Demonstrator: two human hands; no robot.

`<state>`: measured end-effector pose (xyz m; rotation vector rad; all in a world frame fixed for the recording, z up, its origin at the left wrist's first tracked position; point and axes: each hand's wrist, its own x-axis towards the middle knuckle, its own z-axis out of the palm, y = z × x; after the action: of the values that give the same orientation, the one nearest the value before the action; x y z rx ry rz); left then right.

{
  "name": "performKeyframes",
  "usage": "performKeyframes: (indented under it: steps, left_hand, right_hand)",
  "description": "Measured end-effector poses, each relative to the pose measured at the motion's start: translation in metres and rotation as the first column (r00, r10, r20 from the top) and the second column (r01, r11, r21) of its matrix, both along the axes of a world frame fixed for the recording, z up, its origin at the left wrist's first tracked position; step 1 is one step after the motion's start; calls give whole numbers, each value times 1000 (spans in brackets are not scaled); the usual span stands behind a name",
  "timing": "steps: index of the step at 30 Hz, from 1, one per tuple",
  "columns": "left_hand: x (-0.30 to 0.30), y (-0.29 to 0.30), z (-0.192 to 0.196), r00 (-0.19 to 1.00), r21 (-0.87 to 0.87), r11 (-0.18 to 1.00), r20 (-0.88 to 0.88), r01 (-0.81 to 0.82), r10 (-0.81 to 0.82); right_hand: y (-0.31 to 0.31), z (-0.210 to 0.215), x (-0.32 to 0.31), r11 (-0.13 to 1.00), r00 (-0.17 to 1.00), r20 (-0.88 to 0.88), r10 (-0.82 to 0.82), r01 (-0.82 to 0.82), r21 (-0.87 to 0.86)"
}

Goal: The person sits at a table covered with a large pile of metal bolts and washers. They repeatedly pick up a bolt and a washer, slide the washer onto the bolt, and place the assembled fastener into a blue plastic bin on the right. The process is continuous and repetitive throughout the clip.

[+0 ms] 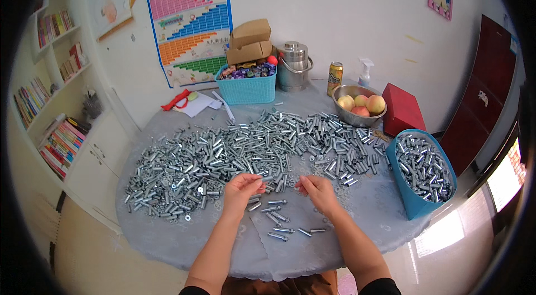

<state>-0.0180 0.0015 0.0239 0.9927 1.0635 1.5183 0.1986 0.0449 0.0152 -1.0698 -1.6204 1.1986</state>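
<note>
My left hand [241, 193] is closed in a pinch on a short metal sleeve [267, 178], its end sticking out past the fingertips toward the right. A little way across from it, my right hand [319, 191] has thumb and fingers pressed together. What they hold, if anything, is too small to make out. Below and between the hands lie several assembled expansion bolts [277, 216], apart from the main heap. Beyond the hands spreads a wide pile of loose silver sleeves, bolts and washers [240, 144]. A flat washer [187, 218] lies at the heap's near left edge.
On the grey tablecloth [234, 256], a blue bin [416, 205] full of metal sleeves stands at right. Behind the pile are a turquoise basket [248, 91], a steel pot [293, 66], a drink can [335, 78], a fruit bowl [357, 119] and a red box [403, 108].
</note>
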Motion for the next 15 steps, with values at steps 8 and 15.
performKeyframes:
  steps: [8, 15]
  left_hand:
    - [19, -10, 13, 610, 32, 996, -792, 81, -24]
    - [7, -56, -19, 580, 157, 987, -808, 45, 102]
  right_hand:
    - [15, -11, 12, 989, 992, -66, -108, 114, 94]
    - [9, -7, 12, 860, 960, 197, -200, 75, 504]
